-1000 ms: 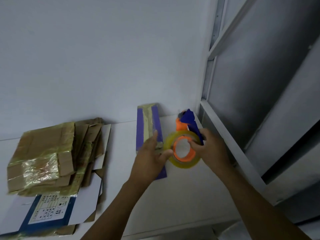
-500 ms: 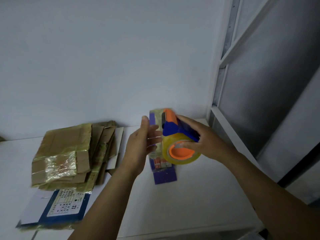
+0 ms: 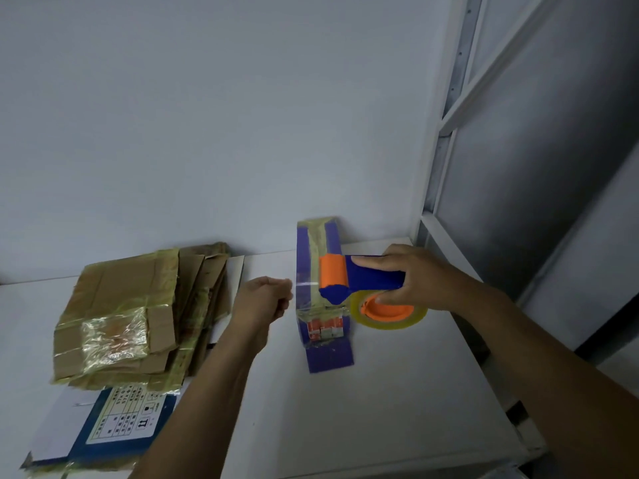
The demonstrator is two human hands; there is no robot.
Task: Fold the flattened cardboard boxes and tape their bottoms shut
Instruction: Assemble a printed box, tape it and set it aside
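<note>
My right hand (image 3: 420, 278) grips the blue handle of a tape dispenser (image 3: 370, 276) with an orange roller and a yellowish tape roll (image 3: 389, 316). It is held just in front of a narrow purple box (image 3: 330, 354) that stands on the white table (image 3: 380, 416), with tape over its top and side. My left hand (image 3: 262, 299), fingers curled, pinches the end of a clear tape strip (image 3: 306, 284) stretched from the dispenser's roller. A stack of flattened brown cardboard boxes (image 3: 117, 305) with old tape lies at the left.
A flattened white and blue box (image 3: 117, 433) lies under the brown stack near the table's front left edge. A plain wall stands behind. A grey metal frame (image 3: 446, 140) and dark panel border the table on the right.
My right hand turned the dispenser so its roller points left. My left hand went from open beside the roll to curled, drawing a short strip of tape leftward.
</note>
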